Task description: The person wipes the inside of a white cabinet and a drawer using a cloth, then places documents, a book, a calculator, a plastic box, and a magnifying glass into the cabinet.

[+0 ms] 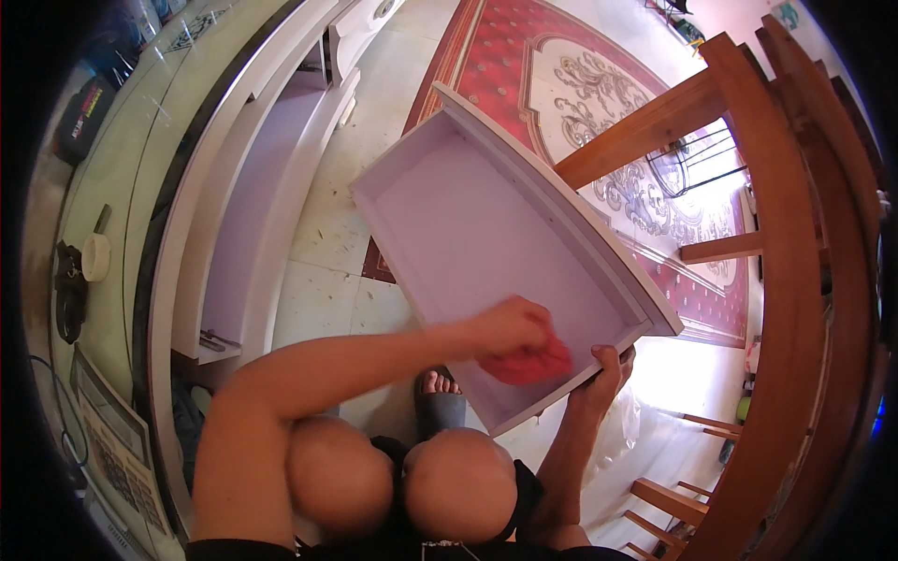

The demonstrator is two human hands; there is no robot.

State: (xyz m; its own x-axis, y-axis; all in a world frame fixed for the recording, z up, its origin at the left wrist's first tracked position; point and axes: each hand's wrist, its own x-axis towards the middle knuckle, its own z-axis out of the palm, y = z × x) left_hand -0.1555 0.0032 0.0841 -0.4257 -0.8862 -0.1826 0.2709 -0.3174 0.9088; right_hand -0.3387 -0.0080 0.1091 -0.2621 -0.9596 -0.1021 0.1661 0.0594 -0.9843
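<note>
A shallow drawer [491,224] with a pale lilac inside is held tilted in front of my knees, its long front panel towards the upper right. My left hand [515,326] reaches across into the drawer, closed on a red cloth [530,361] that lies against the inside near the lower right corner; hand and cloth are slightly blurred. My right hand [605,375] grips the short side wall by that corner, the thumb over its rim and the fingers mostly outside. The fingers under the cloth are hidden.
A white cabinet [263,161] with an open drawer bay stands at the left under a glossy countertop [151,126] holding a roll of tape [96,257] and a calculator [116,449]. A wooden frame [779,210] rises at the right. A red patterned rug [491,63] lies beyond the drawer.
</note>
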